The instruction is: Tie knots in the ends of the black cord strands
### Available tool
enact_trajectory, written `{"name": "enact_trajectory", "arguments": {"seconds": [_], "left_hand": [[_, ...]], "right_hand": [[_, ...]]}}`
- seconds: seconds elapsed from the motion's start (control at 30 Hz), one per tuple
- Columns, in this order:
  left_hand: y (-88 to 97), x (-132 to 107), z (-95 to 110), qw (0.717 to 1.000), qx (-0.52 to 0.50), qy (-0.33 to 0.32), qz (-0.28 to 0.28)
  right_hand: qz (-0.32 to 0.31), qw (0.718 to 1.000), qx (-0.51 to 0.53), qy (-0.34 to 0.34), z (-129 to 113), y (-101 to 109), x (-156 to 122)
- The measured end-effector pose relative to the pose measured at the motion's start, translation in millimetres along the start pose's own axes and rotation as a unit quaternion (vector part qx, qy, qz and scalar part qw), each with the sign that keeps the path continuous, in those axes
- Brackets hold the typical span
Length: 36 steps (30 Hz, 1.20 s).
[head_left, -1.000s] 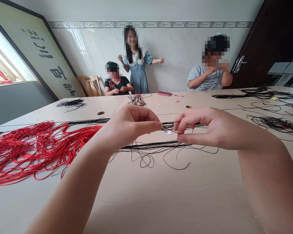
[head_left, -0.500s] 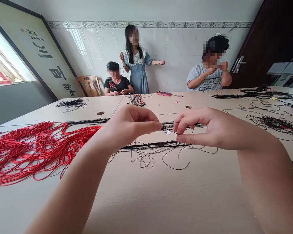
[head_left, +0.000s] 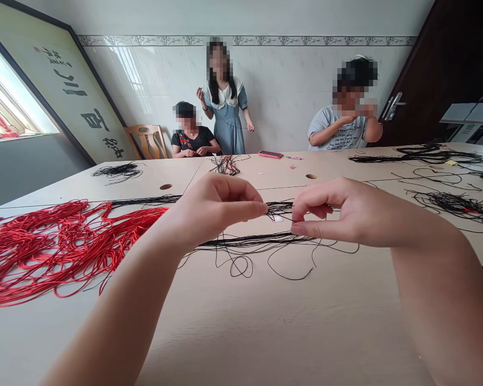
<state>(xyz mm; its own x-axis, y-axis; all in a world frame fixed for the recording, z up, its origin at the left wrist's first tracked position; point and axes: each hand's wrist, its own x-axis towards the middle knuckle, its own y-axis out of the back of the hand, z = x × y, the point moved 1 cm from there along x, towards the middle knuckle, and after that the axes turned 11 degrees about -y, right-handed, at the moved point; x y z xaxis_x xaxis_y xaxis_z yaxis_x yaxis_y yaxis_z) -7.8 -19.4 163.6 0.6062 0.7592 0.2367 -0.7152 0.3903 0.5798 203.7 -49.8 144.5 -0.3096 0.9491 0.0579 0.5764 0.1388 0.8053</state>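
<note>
Above the table, my left hand (head_left: 221,206) pinches a thin black cord (head_left: 280,217) between thumb and forefinger. My right hand (head_left: 334,212) is closed on the same cord a short way to the right, its fingers curled and the thumb below. A short stretch of cord spans the gap between the two hands. Under them lies a bundle of black cords (head_left: 249,239), with loose loops curling toward me. A second black bundle (head_left: 279,206) shows behind the fingers. To the left, a large heap of red cord (head_left: 64,246) spreads over the table.
The pale table (head_left: 241,332) carries more black cord piles (head_left: 118,170) at the far left and black cords (head_left: 459,206) at the right. A red-edged phone (head_left: 270,154) lies at the far side. Three people are across the table, one standing (head_left: 227,118).
My right fingers have curled in closer to the thumb, while my left hand stays put. The standing person's outstretched arm has dropped to their side.
</note>
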Motion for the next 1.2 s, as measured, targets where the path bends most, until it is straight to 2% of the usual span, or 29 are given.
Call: {"name": "enact_trajectory", "arguments": {"seconds": [0.63,0.77,0.97,1.2], "left_hand": [[-1.5,0.6,-0.2,1.0,-0.01,-0.006,-0.015],[-1.1,0.9,-0.2,0.999,-0.01,0.005,-0.032],[-2.0,1.7,-3.1,0.999,-0.007,-0.013,-0.039],[-2.2,4.8,0.4,0.998,-0.001,0.026,-0.052]], "right_hand": [[-0.009,0.999,-0.032,0.007,1.4,-0.7,0.0],[-0.005,0.999,-0.032,0.008,2.0,-1.0,-0.2],[-0.006,1.0,-0.014,0.017,-0.9,-0.5,1.5],[-0.02,0.999,0.005,0.031,-4.2,1.4,-1.7]]}}
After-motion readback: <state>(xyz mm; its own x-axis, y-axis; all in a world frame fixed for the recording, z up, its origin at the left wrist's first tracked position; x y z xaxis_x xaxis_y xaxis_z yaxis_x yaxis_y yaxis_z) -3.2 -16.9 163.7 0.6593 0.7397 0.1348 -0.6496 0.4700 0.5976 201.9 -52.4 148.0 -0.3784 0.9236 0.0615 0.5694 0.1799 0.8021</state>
